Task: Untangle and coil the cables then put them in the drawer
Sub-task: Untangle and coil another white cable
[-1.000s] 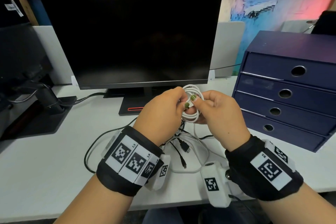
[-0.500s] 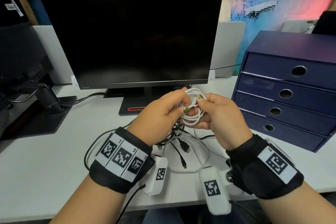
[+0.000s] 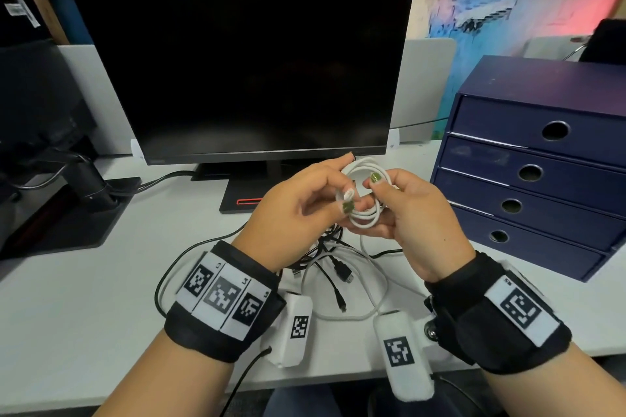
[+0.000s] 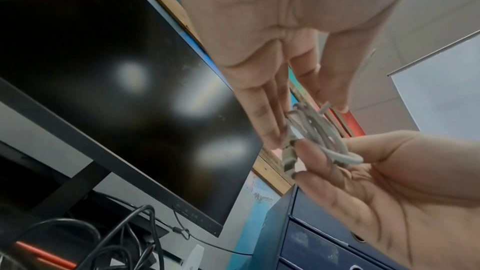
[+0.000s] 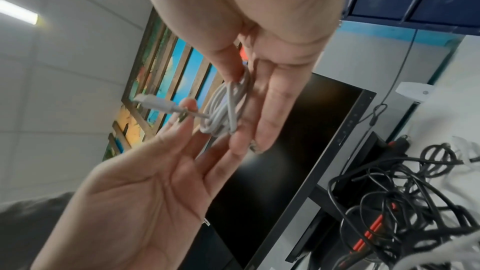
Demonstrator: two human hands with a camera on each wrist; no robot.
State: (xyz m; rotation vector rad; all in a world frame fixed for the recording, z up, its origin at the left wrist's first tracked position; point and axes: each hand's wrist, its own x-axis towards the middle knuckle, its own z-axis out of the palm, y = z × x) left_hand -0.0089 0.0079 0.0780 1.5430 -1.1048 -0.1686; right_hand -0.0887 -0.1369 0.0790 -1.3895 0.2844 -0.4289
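Note:
A white cable (image 3: pixel 364 213) wound into a small coil hangs above the desk, between both hands. My right hand (image 3: pixel 372 203) holds the coil (image 5: pixel 223 108), thumb on top and fingers underneath. My left hand (image 3: pixel 347 201) pinches the cable's loose plug end (image 5: pixel 155 103) between thumb and fingertip, its other fingers stretched out straight (image 4: pixel 270 114). Below the hands lies a tangle of black cables (image 3: pixel 333 262) and a loose white cable (image 3: pixel 376 294) on the white desk (image 3: pixel 84 298). The dark blue drawer unit (image 3: pixel 528 173) stands at the right with all its drawers closed.
A black monitor (image 3: pixel 257 71) on its stand fills the back of the desk right behind the hands. A second monitor arm and base (image 3: pixel 84 186) sit at the far left. The monitor's black lead (image 3: pixel 162 179) runs across the desk.
My left hand has slid a little to the left and opened its fingers, keeping only the plug end pinched. The right hand still holds the coil in the same place.

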